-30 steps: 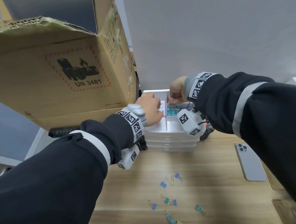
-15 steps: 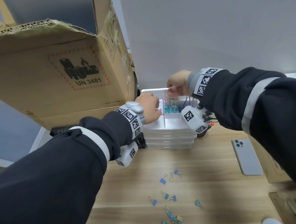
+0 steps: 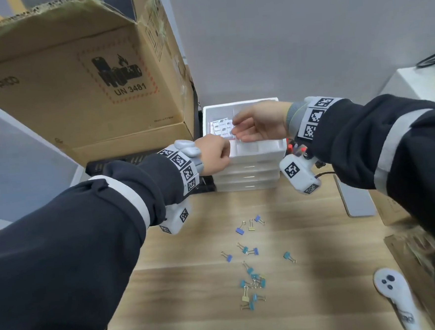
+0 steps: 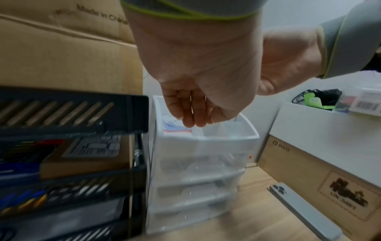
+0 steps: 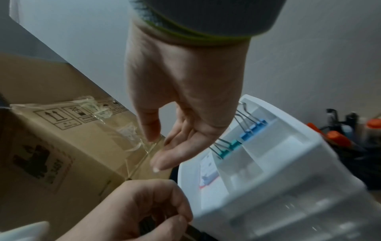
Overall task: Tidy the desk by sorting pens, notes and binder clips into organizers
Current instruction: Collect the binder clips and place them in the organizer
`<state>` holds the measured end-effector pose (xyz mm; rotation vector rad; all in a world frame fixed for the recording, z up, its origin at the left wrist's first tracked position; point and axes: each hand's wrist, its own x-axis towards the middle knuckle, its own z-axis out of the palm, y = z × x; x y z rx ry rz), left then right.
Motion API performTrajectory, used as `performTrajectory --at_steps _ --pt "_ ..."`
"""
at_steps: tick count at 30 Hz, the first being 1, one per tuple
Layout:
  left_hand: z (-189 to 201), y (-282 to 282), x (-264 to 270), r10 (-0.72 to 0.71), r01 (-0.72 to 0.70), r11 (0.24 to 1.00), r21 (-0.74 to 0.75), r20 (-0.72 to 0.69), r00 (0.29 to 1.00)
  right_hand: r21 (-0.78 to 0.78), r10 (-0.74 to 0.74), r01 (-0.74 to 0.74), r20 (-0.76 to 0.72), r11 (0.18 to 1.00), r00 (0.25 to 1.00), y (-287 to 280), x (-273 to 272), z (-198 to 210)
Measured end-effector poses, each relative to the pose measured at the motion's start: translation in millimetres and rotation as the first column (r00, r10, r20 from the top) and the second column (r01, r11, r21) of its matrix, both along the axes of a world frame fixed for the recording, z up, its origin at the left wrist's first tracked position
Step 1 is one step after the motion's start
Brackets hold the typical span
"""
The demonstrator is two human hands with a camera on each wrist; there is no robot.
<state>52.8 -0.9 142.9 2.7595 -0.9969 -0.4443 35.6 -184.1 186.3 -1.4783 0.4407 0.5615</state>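
A white stacked drawer organizer [image 3: 247,162] stands at the back of the wooden desk. Its open top tray holds printed notes [image 3: 220,126] on the left, and teal binder clips [image 5: 226,148] and blue binder clips [image 5: 253,130] clamped along a divider. My right hand [image 3: 236,131] hovers over the tray, fingers loosely extended toward the notes, thumb apart, holding nothing [image 5: 156,151]. My left hand [image 3: 216,152] is curled into a fist at the tray's front left corner [image 4: 191,120], with nothing visible in it. Several loose binder clips [image 3: 249,265] lie on the desk in front.
A large cardboard box [image 3: 77,84] looms at the left, above a black stack of letter trays [image 4: 62,146]. A phone [image 3: 356,199] lies face down to the right, with a white controller [image 3: 395,296] nearer and another cardboard box [image 4: 319,179] beyond.
My right hand has left the clips at the tray's divider and swung left over the notes, fingers now spread. My left hand has slid back to the tray's front corner.
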Motion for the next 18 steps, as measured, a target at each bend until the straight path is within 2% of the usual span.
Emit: performTrajectory --at_steps 3,6,9,13,15,18 --pt "-13.8 10.7 -20.9 -0.006 0.008 0.999 0.047 -0.028 1.0 0.065 0.172 -0.167 -0.091 0.984 0.981 -0.3 -29.1 -21.4" --pt "-28.5 17.9 -36.2 -0.008 0.014 0.996 0.093 -0.063 0.998 0.024 0.251 -0.25 -0.155 0.968 0.955 -4.2 -48.5 -47.2" --pt "-63.6 27.2 -62.4 0.019 0.005 0.987 0.158 -0.147 0.989 -0.114 0.256 -0.28 -0.187 0.953 0.948 -5.5 -75.3 -92.7" --pt "-113.1 39.9 -91.3 0.044 0.023 0.966 0.258 -0.25 0.967 -0.375 0.15 -0.203 -0.166 0.905 0.975 -9.0 -111.1 -151.5" --pt "-136.7 44.5 -103.9 0.068 0.041 0.946 0.32 -0.32 0.945 -0.496 0.192 -0.267 -0.197 0.826 0.961 -10.7 -128.4 -174.9" --pt "-166.8 48.8 -120.7 0.101 0.045 0.926 0.376 -0.36 0.927 -0.633 0.354 -0.475 -0.318 0.612 0.88 -14.0 -147.7 -204.3"
